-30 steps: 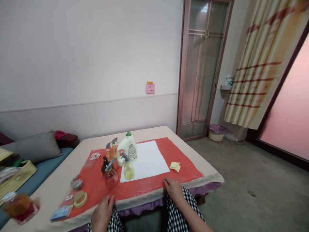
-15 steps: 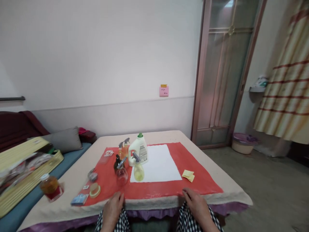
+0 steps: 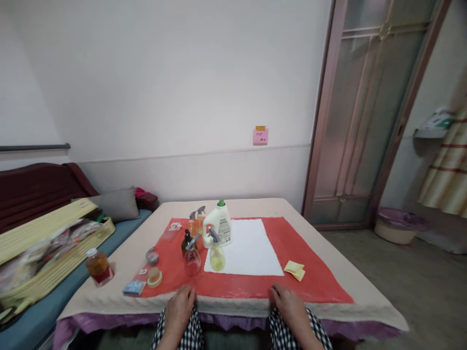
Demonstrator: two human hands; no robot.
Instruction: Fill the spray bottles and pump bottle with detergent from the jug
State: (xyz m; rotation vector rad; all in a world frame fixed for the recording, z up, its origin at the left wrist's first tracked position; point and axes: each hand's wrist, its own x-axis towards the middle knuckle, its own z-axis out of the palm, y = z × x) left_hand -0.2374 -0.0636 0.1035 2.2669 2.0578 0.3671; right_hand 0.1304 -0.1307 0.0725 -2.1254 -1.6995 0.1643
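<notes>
My left hand (image 3: 179, 305) rests palm down over my knee at the table's front edge, open and holding nothing. On the other knee lies my right hand (image 3: 289, 302), likewise open and without any object. Both sets of fingertips reach the edge of the red sheet (image 3: 244, 289). Closest to the left hand is a clear spray bottle with pink liquid (image 3: 192, 262). Beside it stands a spray bottle of yellow liquid (image 3: 218, 258), and behind that a large white detergent jug (image 3: 224, 226) with a green cap. Folded yellow cloths (image 3: 295, 270) lie beyond the right hand.
A white sheet (image 3: 251, 250) covers the middle. Around the left side are a dark pump bottle (image 3: 186, 243), orange spray bottles (image 3: 196, 225), a roll of tape (image 3: 154, 278), a blue packet (image 3: 134, 288) and a jar of amber liquid (image 3: 98, 267). A sofa (image 3: 40, 184) stands left.
The view has turned left, so the table and its things sit further right and more of the sofa shows. Both hands stay resting at the table's edge; no object has moved on the table.
</notes>
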